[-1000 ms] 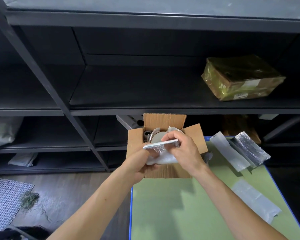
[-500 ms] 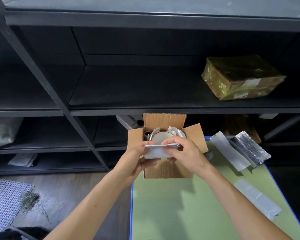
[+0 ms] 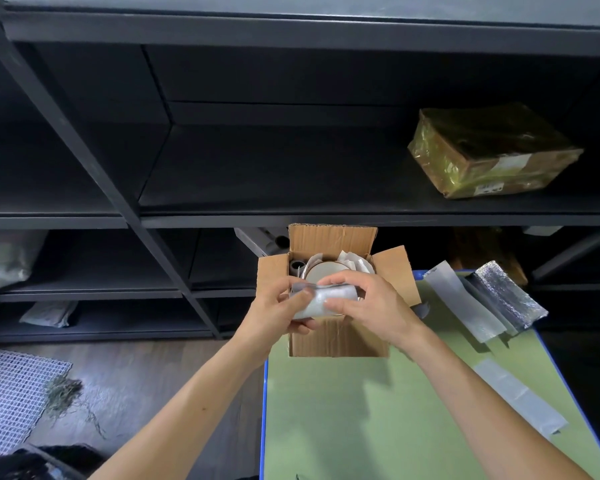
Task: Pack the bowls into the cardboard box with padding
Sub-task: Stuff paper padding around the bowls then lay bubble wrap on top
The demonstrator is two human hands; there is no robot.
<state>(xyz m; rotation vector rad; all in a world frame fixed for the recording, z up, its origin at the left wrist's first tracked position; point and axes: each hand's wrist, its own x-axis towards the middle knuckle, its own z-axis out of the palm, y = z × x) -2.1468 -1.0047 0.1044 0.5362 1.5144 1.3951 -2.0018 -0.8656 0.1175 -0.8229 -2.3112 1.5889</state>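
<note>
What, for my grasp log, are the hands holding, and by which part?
A folded padding sheet: the left hand grips its left end, the right hand its right end.

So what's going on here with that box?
A person is packing bowls. They hold a folded padding sheet over the open cardboard box at the far end of the green table. One pale bowl already sits inside among paper. Spare padding strips lie on the table beside it.

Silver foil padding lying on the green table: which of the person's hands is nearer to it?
Right. The right hand is at the cardboard box, left of the silver foil padding; the left hand is farther left.
</note>
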